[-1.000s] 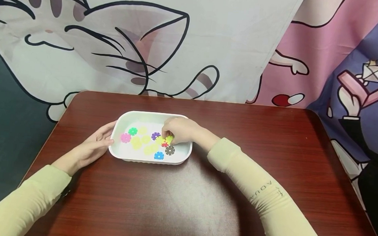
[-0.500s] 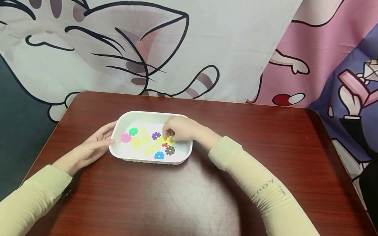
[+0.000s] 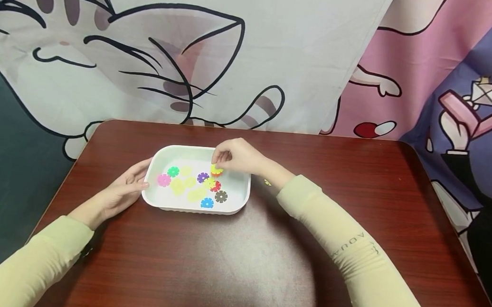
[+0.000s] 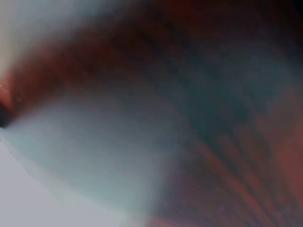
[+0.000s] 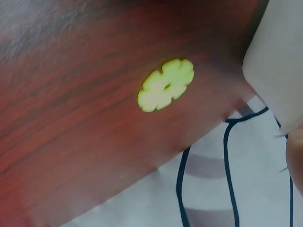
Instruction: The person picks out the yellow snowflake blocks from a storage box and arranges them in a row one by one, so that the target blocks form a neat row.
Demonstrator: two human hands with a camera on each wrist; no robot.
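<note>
A white tray [image 3: 235, 205] holds several flower-shaped plastic discs: a green disc [image 3: 173, 171], a pink disc [image 3: 164, 180], a purple disc [image 3: 203, 177], a blue disc [image 3: 207, 202], a dark grey disc [image 3: 221, 196], a red disc [image 3: 215, 186] and pale yellow ones. My left hand [image 3: 124, 188] grips the tray's left end, thumb at the rim. Over the tray's right half, my right hand [image 3: 238, 157] pinches a yellow disc [image 3: 217, 167]; an orange-red edge shows just under it. The left wrist view is too blurred to make out the hand.
Another yellow flower disc [image 5: 165, 86] lies on the brown table [image 3: 178, 263], right of the tray and partly beneath the right wrist. Behind the table's far edge hangs a cartoon-printed cloth [image 3: 304, 57].
My right hand has risen from the tray's bottom with the yellow disc in its fingers, uncovering the red disc. The left hand and tray stay in place.
</note>
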